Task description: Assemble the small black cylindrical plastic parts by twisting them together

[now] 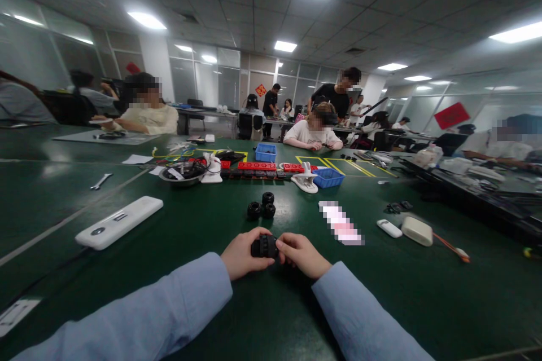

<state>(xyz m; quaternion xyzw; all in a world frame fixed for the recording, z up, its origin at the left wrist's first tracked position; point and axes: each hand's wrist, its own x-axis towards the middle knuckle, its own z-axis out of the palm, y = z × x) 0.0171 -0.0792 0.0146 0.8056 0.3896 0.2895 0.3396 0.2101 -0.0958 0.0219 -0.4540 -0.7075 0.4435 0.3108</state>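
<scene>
Wrench lies flat on the green tabletop at far left, beyond a long white device set at a slant, with a dark cable at its near end. Further right, a metal bowl holds tangled black cables, just beside a white clamp-like stand.

Nearer the body, the left hand curls around a black ribbed piece, thumb on the near side and fingers over the far side, clamped on its left part. Three black wheels sit in a tight cluster straight beyond that grip, well within the span between the two hands and apart from both.

The piece sits in front of the chest, between the hands. Its long axis seems to run from left to right, so its right end faces the fingertips of the right hand, while the left hand covers the other end. It is dull black and chunky, with raised ribs across its middle; finer detail is too small to tell. The right thumb and forefinger come close together at that right end, touching it or something small there; which of these, I cannot tell.

Beyond the right hand stand a second white stand and a blue bin. Rightmost here, a small white object lies beside a rounded cream case.
</scene>
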